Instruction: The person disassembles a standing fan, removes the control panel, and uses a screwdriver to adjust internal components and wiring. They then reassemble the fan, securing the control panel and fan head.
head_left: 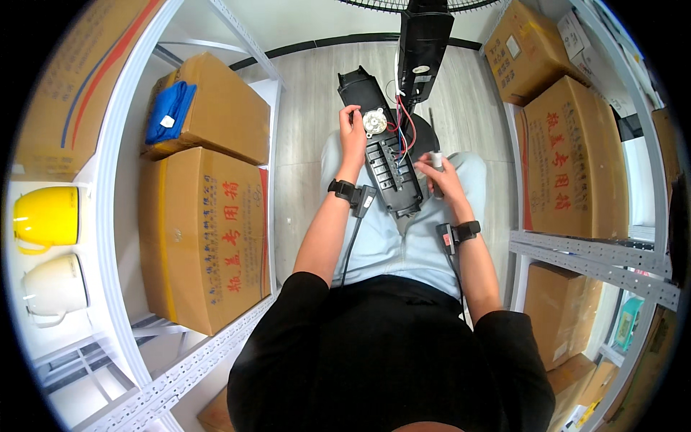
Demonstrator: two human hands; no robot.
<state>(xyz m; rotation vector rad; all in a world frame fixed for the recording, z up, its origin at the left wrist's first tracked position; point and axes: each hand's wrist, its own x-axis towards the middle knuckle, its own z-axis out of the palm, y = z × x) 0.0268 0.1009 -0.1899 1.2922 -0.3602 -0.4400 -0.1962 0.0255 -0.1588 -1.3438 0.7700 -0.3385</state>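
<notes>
Long black plastic panel (394, 186): one, lying aslant across my lap between my hands, open face up. Set in it: a round silver motor (375, 123) and a row of black keys (386, 165). Wires (409, 131), red, blue and white: several, looping from the panel toward the stand.
My left hand (351, 137): at the panel's left edge, just beside the motor, fingers bent; whether they pinch the edge, I cannot tell.
My right hand (444, 178): right of the panel, thumb and fingers closed about a small pale cylinder (437, 160).
Fan stand (425, 54): one, black, upright beyond the panel; round black base (426, 138) beneath.
Outward: grey floor (309, 93); shelves at both sides with brown boxes (205, 237); at left, a yellow mug (47, 216) and a white mug (56, 289).
</notes>
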